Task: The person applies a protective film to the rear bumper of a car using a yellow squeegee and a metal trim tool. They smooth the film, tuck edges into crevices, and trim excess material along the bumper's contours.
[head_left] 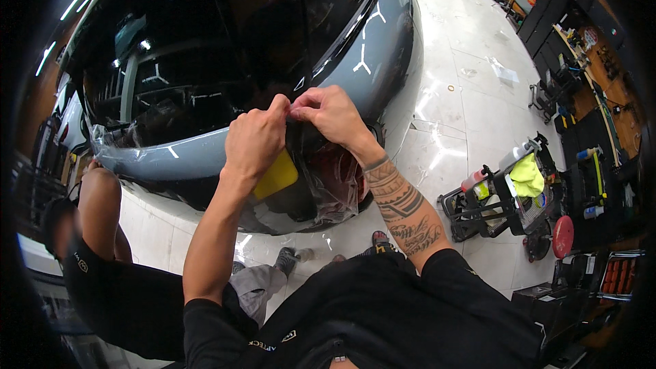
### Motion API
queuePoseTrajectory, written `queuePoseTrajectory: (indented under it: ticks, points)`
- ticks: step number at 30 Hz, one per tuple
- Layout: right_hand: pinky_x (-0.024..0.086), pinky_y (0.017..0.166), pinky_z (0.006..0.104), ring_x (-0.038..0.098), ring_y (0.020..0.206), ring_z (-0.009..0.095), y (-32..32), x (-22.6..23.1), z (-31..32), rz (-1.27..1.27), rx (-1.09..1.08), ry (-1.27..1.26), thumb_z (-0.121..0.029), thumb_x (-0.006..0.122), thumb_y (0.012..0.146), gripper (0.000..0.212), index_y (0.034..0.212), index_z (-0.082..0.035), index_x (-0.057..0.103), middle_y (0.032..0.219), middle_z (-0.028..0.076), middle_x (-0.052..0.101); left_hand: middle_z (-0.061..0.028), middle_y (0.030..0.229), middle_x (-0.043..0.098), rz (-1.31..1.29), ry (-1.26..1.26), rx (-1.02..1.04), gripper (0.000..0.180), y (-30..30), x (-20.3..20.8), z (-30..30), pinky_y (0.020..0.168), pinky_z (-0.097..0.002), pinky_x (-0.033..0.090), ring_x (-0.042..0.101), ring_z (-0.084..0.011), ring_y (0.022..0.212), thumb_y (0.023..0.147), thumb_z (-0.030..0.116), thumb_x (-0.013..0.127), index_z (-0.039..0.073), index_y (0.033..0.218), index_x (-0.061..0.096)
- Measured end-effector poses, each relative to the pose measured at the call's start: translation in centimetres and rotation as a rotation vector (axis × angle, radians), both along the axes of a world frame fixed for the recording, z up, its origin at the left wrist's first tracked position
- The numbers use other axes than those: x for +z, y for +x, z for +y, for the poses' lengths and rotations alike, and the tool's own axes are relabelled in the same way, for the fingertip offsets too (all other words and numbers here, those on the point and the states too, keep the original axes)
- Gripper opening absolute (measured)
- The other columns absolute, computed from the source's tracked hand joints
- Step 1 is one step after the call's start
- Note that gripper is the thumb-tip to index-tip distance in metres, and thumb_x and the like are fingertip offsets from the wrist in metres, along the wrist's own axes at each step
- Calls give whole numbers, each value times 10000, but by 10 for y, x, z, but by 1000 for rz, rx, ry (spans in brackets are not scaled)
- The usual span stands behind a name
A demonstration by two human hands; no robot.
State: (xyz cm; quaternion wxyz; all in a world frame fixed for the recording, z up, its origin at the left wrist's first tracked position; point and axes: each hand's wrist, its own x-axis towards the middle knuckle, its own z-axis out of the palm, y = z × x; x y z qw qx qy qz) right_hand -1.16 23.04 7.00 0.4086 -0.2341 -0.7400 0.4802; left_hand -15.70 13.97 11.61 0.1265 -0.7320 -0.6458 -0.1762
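Note:
Both of my hands meet at the rear corner of a blue-grey car, fingers pinched and fingertips almost touching. My left hand [254, 138] and my right hand [333, 117] appear to grip the upper edge of a clear film [338, 188]. Wrinkled and loose, the film drapes below them over the red tail light [328, 167]. The exact spot between the fingertips is too small to see well. Just under my left wrist is a yellow flat squeegee [278, 176], partly covered by that wrist; whether it is held or rests on the car I cannot tell.
At left, another person [102, 280] in black crouches with a raised arm by the car's rear edge, where more clear film [113, 138] bunches. A rolling cart [492, 198] with bottles and a lime cloth [527, 176] stands right, near a red round stool [563, 237]. Shelves line the right wall.

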Motion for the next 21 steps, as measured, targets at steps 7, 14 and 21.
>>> queuePoseTrajectory:
  ticks: [7,14,21]
  points:
    - [500,688,257,635,740,124,3,9,-2,-11,38,-80,-66,693,847,125,912,38,719,802,88,709,-160,659,642,-39,-4,18,62,1,6,-5,563,-444,519,655,-355,616,929,146,536,104,962,568]
    - [490,656,264,639,723,124,-5,5,-5,32,-122,21,-91,714,819,136,882,28,728,778,92,707,-172,730,674,-214,53,33,166,1,7,-9,592,-401,537,674,-325,652,937,162,583,91,1085,610]
    - [490,638,261,644,689,129,-10,0,-10,98,-255,104,-83,729,792,128,851,31,729,754,97,705,-19,745,606,-1138,-124,42,165,-7,-33,-115,508,-222,418,522,-66,549,973,159,551,26,992,647]
